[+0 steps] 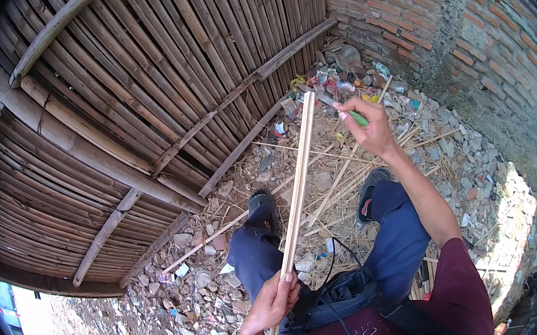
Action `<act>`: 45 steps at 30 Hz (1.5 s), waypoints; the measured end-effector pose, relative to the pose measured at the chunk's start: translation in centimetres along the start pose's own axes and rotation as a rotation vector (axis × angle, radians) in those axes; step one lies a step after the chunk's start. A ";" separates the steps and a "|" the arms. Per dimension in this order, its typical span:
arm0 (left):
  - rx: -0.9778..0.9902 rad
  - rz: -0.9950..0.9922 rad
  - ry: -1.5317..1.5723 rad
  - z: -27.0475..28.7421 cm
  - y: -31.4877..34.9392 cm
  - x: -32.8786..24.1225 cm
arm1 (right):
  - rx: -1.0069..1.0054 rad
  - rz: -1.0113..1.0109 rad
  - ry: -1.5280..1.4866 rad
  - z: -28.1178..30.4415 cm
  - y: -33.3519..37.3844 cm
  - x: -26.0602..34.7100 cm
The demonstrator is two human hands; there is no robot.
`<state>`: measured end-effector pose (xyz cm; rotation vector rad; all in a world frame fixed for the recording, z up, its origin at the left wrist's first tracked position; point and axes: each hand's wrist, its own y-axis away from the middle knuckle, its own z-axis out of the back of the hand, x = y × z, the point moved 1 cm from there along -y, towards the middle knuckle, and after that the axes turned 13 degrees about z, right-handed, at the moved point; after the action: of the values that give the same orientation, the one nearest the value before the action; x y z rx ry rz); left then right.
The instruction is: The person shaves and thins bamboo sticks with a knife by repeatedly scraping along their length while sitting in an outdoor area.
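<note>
My left hand (276, 302) is closed around the lower part of a long, pale split bamboo strip (298, 187). The strip slants up and away from my lap, and its near end runs down past my wrist. Lengthwise lines show along it; I cannot tell if it is one piece or a few laid together. My right hand (370, 126) grips a knife by its green handle (360, 119). The knife's blade points left toward the strip's far end, close beside it; whether they touch is unclear.
Slatted bamboo wall panels (171, 66) with poles stand at the left, a brick wall (409, 6) at the far right. Stones (202, 279), litter and loose bamboo slivers (337, 193) cover the ground around my shoes (260, 203). A black cable (334, 252) loops over my lap.
</note>
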<state>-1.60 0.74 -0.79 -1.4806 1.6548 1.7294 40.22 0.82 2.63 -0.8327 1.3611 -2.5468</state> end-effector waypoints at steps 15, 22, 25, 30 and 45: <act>0.175 0.106 0.369 1.5 -2.3 -2.7 | 0.121 0.297 -0.149 -4.5 2.2 6.9; 0.175 0.062 0.373 2.7 -3.3 -4.1 | 0.247 0.421 -0.148 -5.8 3.6 10.2; 0.166 0.010 0.354 3.2 -3.4 -4.4 | 0.239 0.328 -0.142 -5.5 3.4 10.4; 0.113 0.020 0.373 3.0 -3.7 -4.8 | 0.093 0.117 -0.067 -4.7 2.6 8.4; -0.150 -0.231 0.062 1.1 -2.8 -6.8 | 0.258 0.377 -0.135 -3.5 4.2 11.9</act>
<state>2.92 5.20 3.04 -1.7333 1.3444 1.7253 27.83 -3.42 2.55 -0.6196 1.0087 -2.2628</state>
